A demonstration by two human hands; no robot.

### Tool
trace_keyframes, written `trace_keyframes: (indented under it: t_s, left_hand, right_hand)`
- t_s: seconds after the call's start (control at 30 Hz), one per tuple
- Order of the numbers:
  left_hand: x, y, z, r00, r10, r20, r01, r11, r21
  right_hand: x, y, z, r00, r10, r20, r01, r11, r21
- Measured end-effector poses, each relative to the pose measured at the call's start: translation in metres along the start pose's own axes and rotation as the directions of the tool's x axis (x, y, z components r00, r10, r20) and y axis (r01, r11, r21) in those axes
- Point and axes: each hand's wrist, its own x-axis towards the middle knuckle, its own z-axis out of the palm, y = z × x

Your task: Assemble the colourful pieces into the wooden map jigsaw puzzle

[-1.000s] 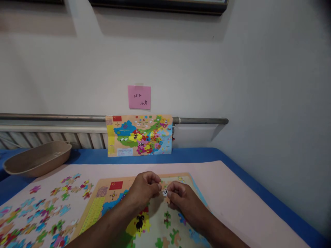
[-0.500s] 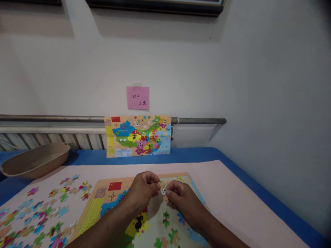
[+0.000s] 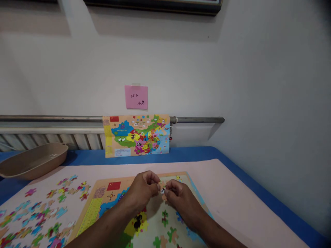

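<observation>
A wooden map puzzle board (image 3: 103, 198) lies on the pink mat in front of me, partly filled with coloured pieces. Both hands hover over its upper middle. My left hand (image 3: 143, 189) is closed, fingertips pinched toward the right. My right hand (image 3: 178, 198) is closed too, and between the two sets of fingertips sits a small white-and-black puzzle piece (image 3: 162, 189). Both hands pinch this piece just above the board.
Several loose coloured puzzle pieces (image 3: 38, 217) are scattered on the pink mat (image 3: 232, 199) at the left. A tan oval tray (image 3: 33, 160) stands at the back left. A reference map picture (image 3: 136, 135) leans on the wall under a pink note (image 3: 136, 97).
The hands have drawn slightly closer together around the small piece, which is now more hidden by the fingers. The view has shifted a little to the right.
</observation>
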Motion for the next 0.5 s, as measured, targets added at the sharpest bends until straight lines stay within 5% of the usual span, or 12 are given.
trace_keyframes:
  t_s: [0.5]
  left_hand:
    - [0.002, -0.006, -0.0026, 0.999, 0.032, -0.04, -0.03, 0.999, 0.044]
  right_hand:
    - [0.003, -0.0005, -0.0014, 0.999, 0.029, 0.029, -0.03, 0.998, 0.048]
